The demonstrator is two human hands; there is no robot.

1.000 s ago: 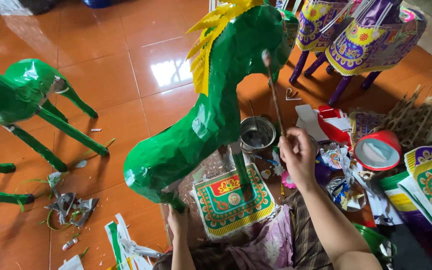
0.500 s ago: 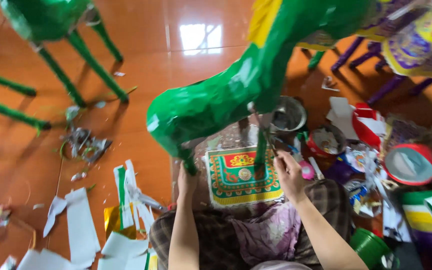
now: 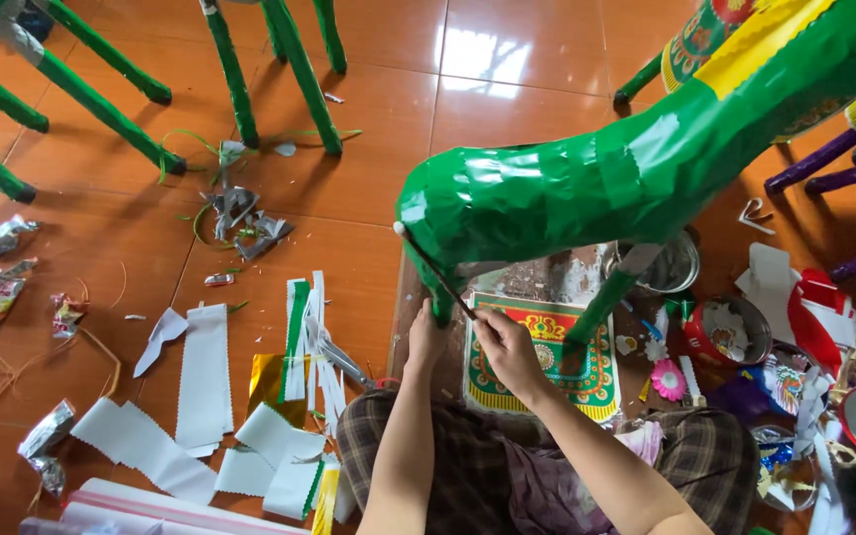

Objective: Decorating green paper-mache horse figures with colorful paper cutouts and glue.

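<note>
A large green paper-covered animal figure [image 3: 596, 178] with a yellow stripe stands over my lap, its legs on a board. My left hand [image 3: 426, 335] grips the figure's near green leg from below. My right hand [image 3: 509, 352] pinches a thin brush stick [image 3: 438, 269] that slants up and left, and its white tip touches the rounded left end of the green body. Under the figure lies a patterned green, red and yellow paper sheet [image 3: 547, 372].
A metal bowl [image 3: 671, 267] and a red tin [image 3: 730, 332] sit right of the figure among paper scraps. White paper strips [image 3: 205, 376] and scissors [image 3: 344, 362] lie on the tiled floor to my left. More green figure legs [image 3: 279, 69] stand behind, purple legs [image 3: 824, 159] at the right.
My view has swung down and left. My right hand has lowered the stick from the figure's neck to its lower end. The left hand stays on the leg.
</note>
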